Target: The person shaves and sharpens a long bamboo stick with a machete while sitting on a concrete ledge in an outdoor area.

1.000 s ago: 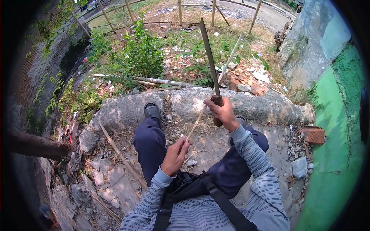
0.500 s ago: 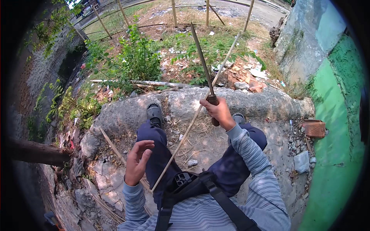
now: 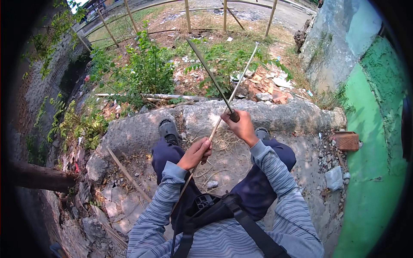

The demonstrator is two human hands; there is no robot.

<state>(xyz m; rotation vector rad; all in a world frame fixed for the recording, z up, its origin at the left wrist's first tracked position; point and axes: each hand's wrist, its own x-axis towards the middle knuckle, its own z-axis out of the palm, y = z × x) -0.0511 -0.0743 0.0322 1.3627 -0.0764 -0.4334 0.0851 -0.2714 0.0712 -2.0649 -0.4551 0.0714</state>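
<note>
Above the knees, the left hand (image 3: 195,152) pinches a thin bamboo strip (image 3: 223,114) to steady it — the right hand (image 3: 242,127) grips a long knife (image 3: 211,77), its blade laid against it.

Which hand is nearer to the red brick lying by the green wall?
Right. The right hand, shut on the long knife, is on the side toward the red brick. The left hand, holding the thin stick, is farther across.
</note>
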